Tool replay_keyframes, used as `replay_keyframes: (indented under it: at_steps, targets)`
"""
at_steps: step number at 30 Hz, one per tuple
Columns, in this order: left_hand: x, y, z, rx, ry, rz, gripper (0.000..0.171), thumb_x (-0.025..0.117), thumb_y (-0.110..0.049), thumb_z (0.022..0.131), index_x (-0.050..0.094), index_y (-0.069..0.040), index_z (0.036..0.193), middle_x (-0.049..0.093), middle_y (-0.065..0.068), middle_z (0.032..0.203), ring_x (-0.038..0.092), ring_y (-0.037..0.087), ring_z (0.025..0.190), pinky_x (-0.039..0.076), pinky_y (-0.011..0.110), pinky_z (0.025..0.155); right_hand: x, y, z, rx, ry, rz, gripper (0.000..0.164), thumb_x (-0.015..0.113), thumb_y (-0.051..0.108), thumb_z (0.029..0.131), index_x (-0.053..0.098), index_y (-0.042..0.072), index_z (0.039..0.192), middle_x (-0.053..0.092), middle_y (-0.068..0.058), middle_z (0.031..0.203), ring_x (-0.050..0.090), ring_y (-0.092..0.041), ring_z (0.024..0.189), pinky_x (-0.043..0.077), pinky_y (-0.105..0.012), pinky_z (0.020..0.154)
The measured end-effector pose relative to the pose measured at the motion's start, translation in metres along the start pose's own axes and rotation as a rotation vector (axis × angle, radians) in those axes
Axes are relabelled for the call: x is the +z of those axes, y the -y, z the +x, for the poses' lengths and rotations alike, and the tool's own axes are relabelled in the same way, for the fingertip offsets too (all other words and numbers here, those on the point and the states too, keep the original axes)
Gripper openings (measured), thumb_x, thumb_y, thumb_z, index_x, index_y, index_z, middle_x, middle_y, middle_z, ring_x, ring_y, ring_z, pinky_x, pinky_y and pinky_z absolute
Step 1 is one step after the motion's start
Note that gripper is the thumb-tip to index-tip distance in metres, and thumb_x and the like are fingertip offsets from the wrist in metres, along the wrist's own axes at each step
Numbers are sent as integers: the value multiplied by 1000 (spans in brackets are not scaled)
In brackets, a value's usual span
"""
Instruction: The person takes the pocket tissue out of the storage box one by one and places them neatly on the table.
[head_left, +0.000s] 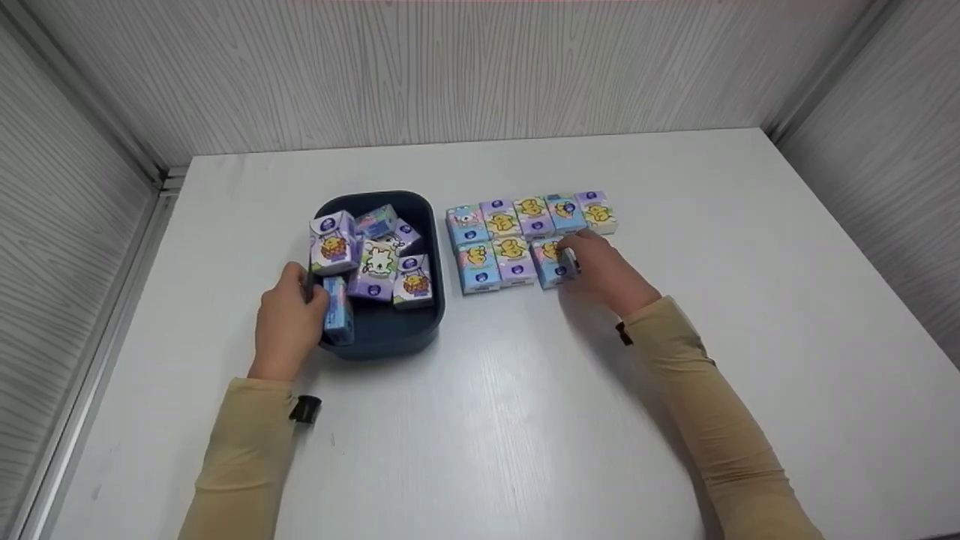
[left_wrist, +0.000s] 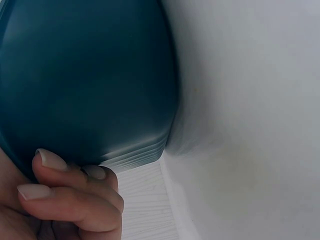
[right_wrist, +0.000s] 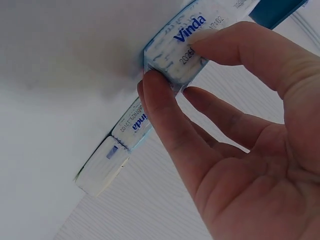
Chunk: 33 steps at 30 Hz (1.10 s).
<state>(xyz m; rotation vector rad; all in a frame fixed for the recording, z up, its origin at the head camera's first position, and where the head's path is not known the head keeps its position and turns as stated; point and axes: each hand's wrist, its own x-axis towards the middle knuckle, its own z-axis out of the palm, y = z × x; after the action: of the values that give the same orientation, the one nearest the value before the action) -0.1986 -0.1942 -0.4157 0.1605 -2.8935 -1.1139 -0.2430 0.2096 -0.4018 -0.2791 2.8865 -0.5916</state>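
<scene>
Light blue, a tissue pack [head_left: 546, 264] sits pinched between the thumb and fingers of a person's right hand [head_left: 606, 271] over a white table [head_left: 480, 420], at the right end of the nearer of two rows. Its long axis runs front to back, the far end leaning slightly left, the round dark emblem toward the person. A narrow gap, widest at the near end, parts it from a lilac pack [head_left: 514, 262]; a far row of five packs [head_left: 534, 217] lies just behind.

The hands are well apart, the left hand [head_left: 289, 322] clamped on the side of a dark blue bin [head_left: 391, 345] of jumbled packs [head_left: 377, 262].

Fingers cover the held pack's right side; whether its underside touches the table cannot be told. The left wrist view crops the bin and hides its contents; the right wrist view cuts off the lettered pack ends at the top.
</scene>
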Motion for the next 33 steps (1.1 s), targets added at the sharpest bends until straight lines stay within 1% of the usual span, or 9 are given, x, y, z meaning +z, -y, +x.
replay_keyframes:
  at_steps: [4, 10, 14, 17, 19, 24, 26, 29, 33]
  targets:
    - [-1, 0, 0, -15, 14, -9, 20, 43, -18, 97, 42, -1, 109, 55, 17, 89, 52, 29, 76, 40, 36, 61, 2, 5, 3, 10, -10, 22, 52, 73, 1, 82, 51, 3, 129, 40, -15, 138, 40, -30, 128, 33, -44, 104]
    - [-2, 1, 0, -23, 20, -15, 20, 42, -18, 97, 42, -2, 108, 53, 16, 88, 51, 28, 77, 40, 36, 61, 3, 9, 7, -9, -30, 30, 49, 72, -1, 81, 53, 2, 126, 44, -15, 131, 46, -28, 119, 38, -42, 99]
    - [-3, 1, 0, -27, 22, -16, 21, 42, -19, 97, 42, -2, 109, 54, 16, 88, 52, 28, 76, 40, 36, 61, 2, 15, 8, -13, -29, -9, 49, 74, 2, 80, 54, 3, 125, 45, -13, 129, 46, -27, 118, 37, -42, 101]
    - [-4, 2, 0, -31, 21, -20, 21, 42, -19, 98, 42, -2, 110, 54, 16, 89, 51, 28, 77, 40, 36, 61, 1, 26, 10, -58, -55, -56, 48, 74, 8, 83, 54, 3, 127, 47, -12, 126, 48, -26, 115, 38, -40, 100]
    - [-4, 2, 0, -33, 19, -21, 20, 42, -19, 98, 42, -2, 109, 53, 15, 88, 51, 28, 77, 40, 36, 62, 1, 39, 13, -114, -87, -66, 49, 73, 15, 84, 54, 1, 128, 48, -12, 125, 49, -26, 112, 40, -39, 98]
    - [-2, 3, -1, -29, 4, -12, 18, 43, -18, 97, 42, -2, 106, 51, 14, 84, 50, 27, 75, 38, 36, 60, 8, 85, 24, -273, -128, -44, 55, 69, 26, 87, 49, 2, 133, 46, -12, 133, 46, -25, 120, 39, -37, 99]
    - [-2, 3, -1, -27, 0, -9, 17, 43, -18, 97, 42, -2, 105, 51, 14, 83, 50, 27, 74, 38, 36, 59, 13, 107, 29, -331, -118, -61, 59, 69, 30, 87, 48, 4, 135, 45, -11, 135, 45, -24, 122, 37, -35, 101]
    - [-1, 2, 0, -28, 8, -13, 18, 43, -18, 97, 42, -2, 105, 52, 14, 84, 51, 27, 74, 40, 36, 59, 23, 136, 38, -402, -83, -91, 66, 69, 36, 86, 45, 5, 138, 46, -9, 134, 46, -21, 120, 36, -32, 101]
    - [0, 1, 1, -23, 15, -17, 18, 43, -18, 97, 42, -2, 105, 53, 15, 86, 52, 28, 76, 41, 36, 61, 35, 164, 47, -445, -23, -146, 79, 71, 46, 81, 40, 6, 142, 46, -9, 131, 49, -17, 113, 40, -30, 97]
